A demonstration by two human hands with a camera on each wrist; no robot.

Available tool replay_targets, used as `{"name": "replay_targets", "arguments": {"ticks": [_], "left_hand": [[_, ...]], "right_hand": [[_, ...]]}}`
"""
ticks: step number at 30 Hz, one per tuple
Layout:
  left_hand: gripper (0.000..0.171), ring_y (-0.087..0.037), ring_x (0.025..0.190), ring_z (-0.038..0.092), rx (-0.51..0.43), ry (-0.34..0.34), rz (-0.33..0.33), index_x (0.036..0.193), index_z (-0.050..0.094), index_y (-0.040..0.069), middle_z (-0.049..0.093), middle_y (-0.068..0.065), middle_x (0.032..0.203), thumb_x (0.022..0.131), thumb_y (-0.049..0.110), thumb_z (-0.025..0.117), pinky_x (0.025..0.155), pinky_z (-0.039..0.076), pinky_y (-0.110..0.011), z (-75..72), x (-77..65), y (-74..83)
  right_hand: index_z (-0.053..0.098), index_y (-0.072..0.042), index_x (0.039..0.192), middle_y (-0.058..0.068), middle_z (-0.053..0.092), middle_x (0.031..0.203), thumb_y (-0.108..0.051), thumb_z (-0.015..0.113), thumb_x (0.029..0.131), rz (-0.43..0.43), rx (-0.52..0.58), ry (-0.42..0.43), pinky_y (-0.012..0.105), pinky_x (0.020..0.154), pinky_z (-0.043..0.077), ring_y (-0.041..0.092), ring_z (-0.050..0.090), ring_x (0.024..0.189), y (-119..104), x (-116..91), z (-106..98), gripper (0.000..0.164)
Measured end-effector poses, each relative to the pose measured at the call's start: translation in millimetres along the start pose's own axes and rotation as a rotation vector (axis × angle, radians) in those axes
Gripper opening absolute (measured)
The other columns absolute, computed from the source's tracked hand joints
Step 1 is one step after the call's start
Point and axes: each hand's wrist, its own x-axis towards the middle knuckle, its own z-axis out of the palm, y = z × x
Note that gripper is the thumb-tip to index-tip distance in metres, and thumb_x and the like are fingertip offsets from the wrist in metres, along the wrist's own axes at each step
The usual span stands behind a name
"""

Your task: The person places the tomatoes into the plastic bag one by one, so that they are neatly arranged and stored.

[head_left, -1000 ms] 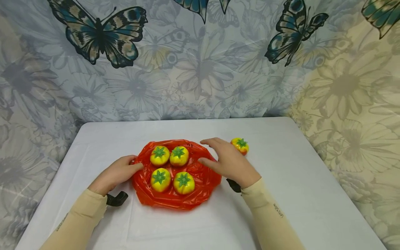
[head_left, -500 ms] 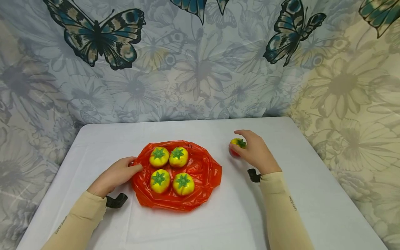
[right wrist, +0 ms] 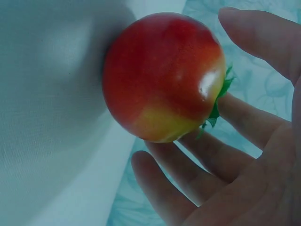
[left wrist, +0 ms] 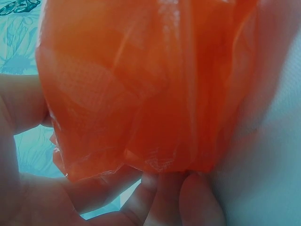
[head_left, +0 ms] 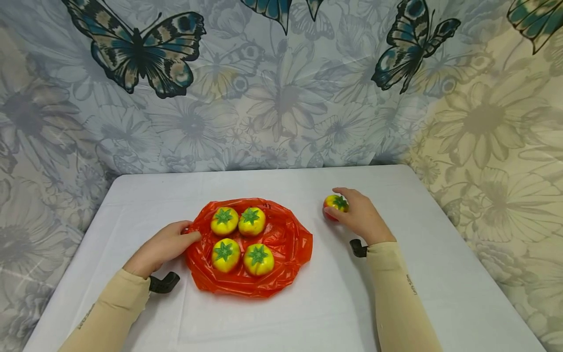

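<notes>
A red plastic bag [head_left: 288, 234] lies spread on the table, its rim rolled open. Several yellow tomatoes with green leafy tops sit in it, one being the front-left tomato [head_left: 226, 261]. My left hand [head_left: 164, 247] holds the bag's left rim between thumb and fingers; the left wrist view is filled by the orange-red film [left wrist: 136, 94]. To the right of the bag, another tomato [right wrist: 162, 77] rests on the table, red below and yellow near its green top. Around it lies my right hand [head_left: 362, 215], fingers behind it and thumb apart from it in the right wrist view.
A white-covered table [head_left: 286, 322] carries everything. Behind it hangs a cloth [head_left: 281, 112] printed with flowers and butterflies. Black camera mounts sit at both wrists, the left mount [head_left: 164, 282] close to the bag.
My right hand has moved from above the bag's right side over to the lone tomato at right, with only a slight shift lately. The left hand stays at the bag's rim.
</notes>
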Motion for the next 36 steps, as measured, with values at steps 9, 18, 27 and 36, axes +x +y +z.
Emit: {"name": "replay_targets", "arguments": {"ticks": [9,18,27,36], "left_hand": [[0.061,-0.025,0.111,0.065,0.002,0.001,0.007,0.155,0.050,-0.006,0.070,-0.019,0.134,0.108,0.033,0.054,0.100,0.054,-0.047,-0.5,-0.6,0.3],[0.059,-0.023,0.107,0.065,0.005,0.005,0.014,0.153,0.052,-0.005,0.071,-0.016,0.129,0.108,0.033,0.053,0.096,0.054,-0.042,-0.7,-0.7,1.1],[0.059,-0.023,0.106,0.065,0.001,0.007,0.012,0.153,0.051,-0.006,0.071,-0.017,0.129,0.108,0.032,0.054,0.095,0.054,-0.040,-1.0,-0.9,0.5],[0.058,-0.022,0.102,0.065,0.001,0.010,0.017,0.151,0.053,-0.006,0.072,-0.016,0.126,0.108,0.032,0.053,0.090,0.054,-0.036,-1.0,-1.0,1.3]], "right_hand": [[0.053,-0.008,0.157,0.024,0.057,0.155,-0.036,0.077,0.099,-0.004,0.000,-0.009,0.062,0.120,0.045,0.043,0.055,0.139,2,2,7,0.069],[0.054,-0.009,0.157,0.023,0.061,0.150,-0.033,0.078,0.099,-0.005,-0.013,-0.018,0.061,0.115,0.049,0.041,0.059,0.130,1,5,12,0.066],[0.054,-0.009,0.157,0.023,0.061,0.149,-0.032,0.079,0.099,-0.020,-0.017,-0.021,0.061,0.114,0.050,0.041,0.060,0.129,-4,4,11,0.067],[0.052,-0.013,0.159,0.022,0.058,0.154,-0.034,0.078,0.100,-0.032,-0.019,-0.017,0.062,0.115,0.049,0.042,0.058,0.134,-17,0,3,0.068]]}}
